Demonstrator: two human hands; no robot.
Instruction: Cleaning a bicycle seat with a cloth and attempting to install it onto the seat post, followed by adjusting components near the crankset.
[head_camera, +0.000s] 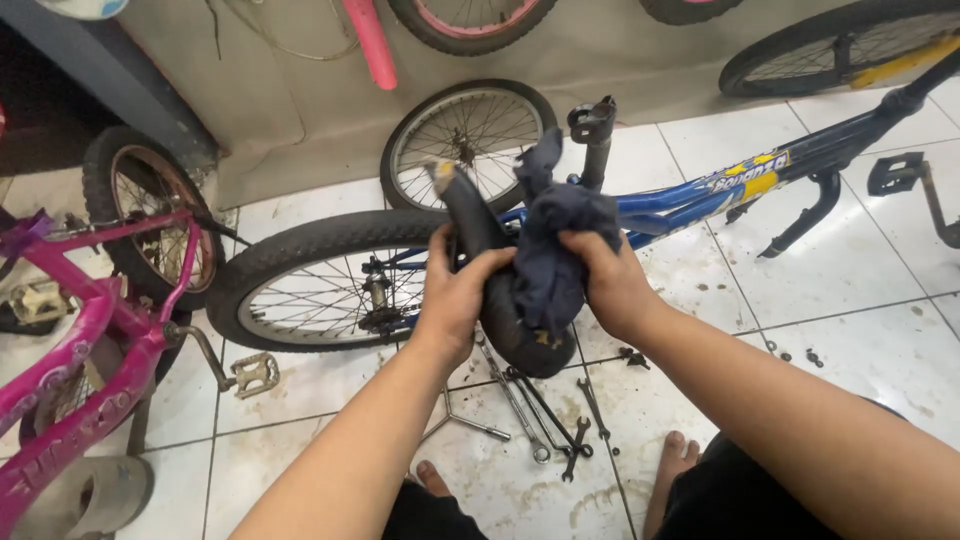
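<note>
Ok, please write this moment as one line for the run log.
left hand: grips black saddle | right hand: presses dark blue rag on saddle

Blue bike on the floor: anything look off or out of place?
The blue bike lies on its side, its seat post bare. The black saddle is off, held in both hands with a dark rag. Wrenches and small parts lie scattered on the dirty tiles.
</note>
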